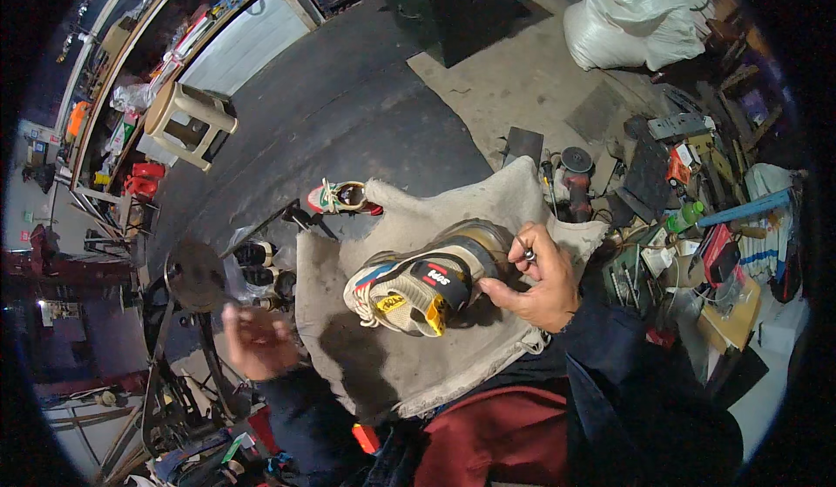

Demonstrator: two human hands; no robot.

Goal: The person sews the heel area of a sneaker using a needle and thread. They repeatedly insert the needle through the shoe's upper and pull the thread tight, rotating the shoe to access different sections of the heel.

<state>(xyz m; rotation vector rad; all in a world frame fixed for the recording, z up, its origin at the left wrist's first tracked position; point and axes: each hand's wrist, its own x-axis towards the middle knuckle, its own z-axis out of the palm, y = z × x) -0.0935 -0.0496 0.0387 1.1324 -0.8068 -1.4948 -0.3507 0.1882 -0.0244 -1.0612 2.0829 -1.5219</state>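
A beige sneaker (405, 282) with black, yellow and blue parts lies on its side on the grey cloth (366, 369) spread over my lap. My right hand (544, 287) is at the sole end of it, closed round a slim awl-like tool (527, 253) with a rounded metal end. The thumb reaches toward the sneaker's sole edge; the tool's far tip cannot be made out. Away from the shoe, to the left, my left hand (259, 343) is smeared by motion beside a dark metal stand, and its fingers are unclear.
Beyond the cloth stands a second, red and green sneaker (344, 197). An iron stand with a round plate (196, 276) rises at left. Tools and an angle grinder (576, 174) crowd the right. Farther off are a plastic stool (190, 121), a green metal box (448, 13) and a white sack (634, 27).
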